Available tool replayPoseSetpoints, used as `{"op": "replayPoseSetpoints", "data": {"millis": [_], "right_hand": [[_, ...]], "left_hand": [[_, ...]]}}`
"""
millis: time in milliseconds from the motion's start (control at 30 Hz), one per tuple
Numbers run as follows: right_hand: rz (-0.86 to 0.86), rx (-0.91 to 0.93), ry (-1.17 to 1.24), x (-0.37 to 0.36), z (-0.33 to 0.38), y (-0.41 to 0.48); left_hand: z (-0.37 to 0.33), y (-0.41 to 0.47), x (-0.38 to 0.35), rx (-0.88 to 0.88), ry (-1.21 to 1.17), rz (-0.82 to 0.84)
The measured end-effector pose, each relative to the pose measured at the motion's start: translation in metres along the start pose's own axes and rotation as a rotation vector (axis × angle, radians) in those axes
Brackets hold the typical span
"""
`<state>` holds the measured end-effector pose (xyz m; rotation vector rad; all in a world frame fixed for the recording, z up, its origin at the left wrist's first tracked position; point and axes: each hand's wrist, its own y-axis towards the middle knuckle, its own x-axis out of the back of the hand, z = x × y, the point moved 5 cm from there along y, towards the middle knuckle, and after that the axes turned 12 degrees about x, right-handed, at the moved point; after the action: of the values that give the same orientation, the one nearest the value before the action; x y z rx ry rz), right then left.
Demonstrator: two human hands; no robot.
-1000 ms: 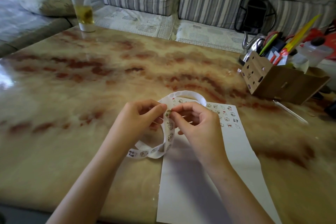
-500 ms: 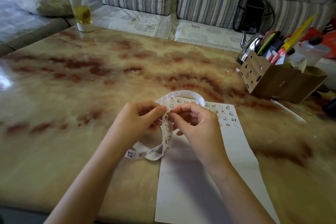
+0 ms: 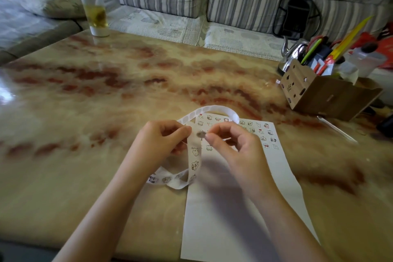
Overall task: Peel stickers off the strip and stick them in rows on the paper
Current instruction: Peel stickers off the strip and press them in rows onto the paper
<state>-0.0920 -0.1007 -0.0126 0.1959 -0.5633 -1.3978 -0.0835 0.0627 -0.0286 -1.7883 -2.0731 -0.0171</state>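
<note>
A long white paper sheet (image 3: 234, 219) lies on the marble table, with rows of small cartoon stickers (image 3: 257, 132) along its far end. A white sticker strip (image 3: 194, 155) loops over the sheet's far-left corner. My left hand (image 3: 161, 140) pinches the strip near its top. My right hand (image 3: 231, 147) pinches a small round sticker (image 3: 201, 134) right beside the strip, just above the paper.
A cardboard organiser (image 3: 314, 91) full of pens and tools stands at the right, with a metal kettle (image 3: 293, 53) behind it. A plastic cup of yellow drink (image 3: 95, 13) sits at the table's far-left edge. A striped sofa runs behind the table.
My right hand has drawn slightly right, and the sticker between its fingertips now stands off the strip. My left hand keeps its hold on the strip.
</note>
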Motion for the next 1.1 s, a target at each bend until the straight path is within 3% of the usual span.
{"op": "replayPoseSetpoints", "data": {"millis": [100,300,567,1100], "right_hand": [[-0.077,-0.205,0.109,0.02,-0.016,0.007],[-0.005,-0.446,-0.081,0.046,-0.05,0.015],[0.065,-0.451,-0.202,0.032,-0.061,0.017],[-0.007,-0.438,-0.187,0.028,-0.067,0.01]], "left_hand": [[0.002,0.001,0.002,0.012,0.032,-0.018],[0.004,0.001,0.001,0.022,0.101,-0.03],[0.005,0.002,0.0,0.023,0.107,-0.027],[0.005,0.003,-0.001,0.009,0.132,-0.032]]}}
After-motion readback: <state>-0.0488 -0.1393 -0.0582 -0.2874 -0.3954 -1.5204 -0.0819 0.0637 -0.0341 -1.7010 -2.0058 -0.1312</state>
